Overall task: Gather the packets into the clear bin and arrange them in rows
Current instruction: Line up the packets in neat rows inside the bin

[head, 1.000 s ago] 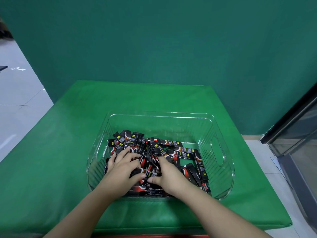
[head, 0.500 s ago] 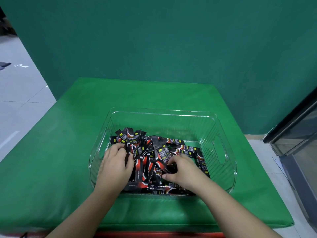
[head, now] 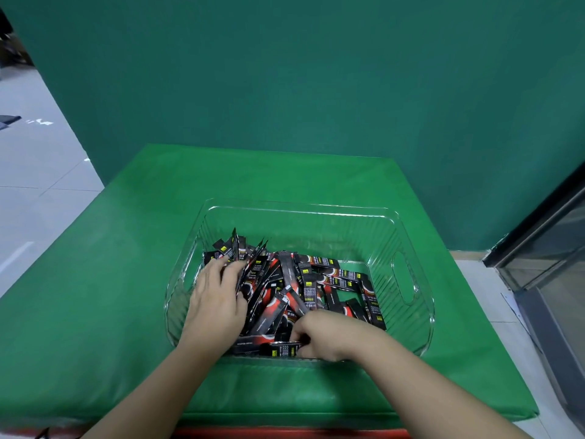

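Clear plastic bin (head: pixel 408 236) is sat on the green table (head: pixel 126 280), and the black-and-red packets (head: pixel 316 280) are all piled inside, jumbled. A bunch is pressed sideways by the left hand (head: pixel 215 299), fingers fairly straight. A packet by the near wall looks pinched by the right hand (head: pixel 329 335). Rows probably get neater if edges are squared against the wall first.

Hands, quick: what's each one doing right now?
Left hand: open, fingers pressing the packets in the clear bin.
Right hand: pinching one packet.
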The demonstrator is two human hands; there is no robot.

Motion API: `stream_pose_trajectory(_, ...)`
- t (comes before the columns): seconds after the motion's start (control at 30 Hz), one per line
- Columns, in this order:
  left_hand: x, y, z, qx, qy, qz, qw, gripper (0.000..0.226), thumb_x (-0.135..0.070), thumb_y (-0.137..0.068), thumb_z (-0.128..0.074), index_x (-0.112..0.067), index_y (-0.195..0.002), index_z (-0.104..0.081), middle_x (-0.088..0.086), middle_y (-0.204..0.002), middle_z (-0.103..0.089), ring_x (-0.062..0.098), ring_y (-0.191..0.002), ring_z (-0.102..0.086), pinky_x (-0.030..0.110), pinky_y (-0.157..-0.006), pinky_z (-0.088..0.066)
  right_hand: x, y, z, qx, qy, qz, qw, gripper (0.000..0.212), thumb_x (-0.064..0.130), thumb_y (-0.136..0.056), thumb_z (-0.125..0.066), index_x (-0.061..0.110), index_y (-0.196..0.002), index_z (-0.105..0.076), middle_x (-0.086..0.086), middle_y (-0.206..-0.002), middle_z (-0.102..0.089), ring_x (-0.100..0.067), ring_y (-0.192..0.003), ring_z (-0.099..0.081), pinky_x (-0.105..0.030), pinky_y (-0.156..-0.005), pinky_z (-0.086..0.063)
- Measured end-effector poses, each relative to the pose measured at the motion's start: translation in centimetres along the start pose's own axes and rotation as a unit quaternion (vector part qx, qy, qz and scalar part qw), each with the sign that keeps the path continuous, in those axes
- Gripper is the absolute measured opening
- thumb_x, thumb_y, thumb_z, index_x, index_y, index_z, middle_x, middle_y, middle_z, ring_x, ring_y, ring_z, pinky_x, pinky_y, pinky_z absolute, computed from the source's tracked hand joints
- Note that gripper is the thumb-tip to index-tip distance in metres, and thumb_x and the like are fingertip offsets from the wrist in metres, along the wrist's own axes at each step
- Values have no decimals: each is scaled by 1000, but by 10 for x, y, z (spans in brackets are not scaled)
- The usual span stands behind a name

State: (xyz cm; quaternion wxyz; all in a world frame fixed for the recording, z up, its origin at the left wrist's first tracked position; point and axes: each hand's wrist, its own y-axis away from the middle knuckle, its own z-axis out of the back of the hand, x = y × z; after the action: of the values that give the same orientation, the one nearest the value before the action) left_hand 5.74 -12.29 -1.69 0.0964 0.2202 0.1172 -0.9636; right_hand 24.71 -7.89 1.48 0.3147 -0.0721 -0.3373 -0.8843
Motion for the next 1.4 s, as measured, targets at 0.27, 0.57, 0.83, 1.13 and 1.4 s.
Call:
stream_pose_trajectory(0.27,1,-3,2,100,-71,-69,990,46,-26,-99,-33,-40,-143,-37,-13,-159,-3,2,-133,26,37,-108,20,-3,8,5,-40,24,-12,999,33,21,-89,-55,6,-118,-59,-17,-108,-65,-33,-95,-61,-40,-82,-52)
stream_pose_trajectory(0.57,-3,-1,2,101,-82,-23,991,70,-50,-84,-13,-29,-149,-28,-15,-158,6,-2,-133,27,35,-106,18,-35,22,32,-164,-116,-90,975,42,21,-92,-55,8,-132,-52,-12,-123,-62,-25,-107,-61,-35,-94,-48)
stream_pose_trajectory(0.83,0,0,-2,70,-47,-29,996,86,-57,-77,7,-25,-149,-29,-20,-154,12,-5,-135,23,32,-112,11,12,-30,8,-260,-350,-81,896,12,11,-93,-51,9,-98,-63,-10,-82,-66,-19,-66,-57,-29,-57,-44)
stream_pose_trajectory(1.13,4,-1,-7,77,-30,-38,996,62,-52,-87,-1,-44,-146,-21,-9,-159,10,11,-145,17,42,-116,4,59,-61,-19,-307,-207,-49,928,30,17,-101,-33,6,-112,-59,-8,-105,-44,-23,-107,-40,-27,-93,-31)
stream_pose_trajectory(1.4,1,-3,-6,144,-102,-36,984,74,-78,-71,-11,-46,-130,-42,-10,-159,10,15,-142,25,46,-114,10,12,-23,4,-289,-296,-71,908,30,11,-95,-47,17,-117,-66,2,-110,-66,-4,-76,-57,-8,-65,-42)
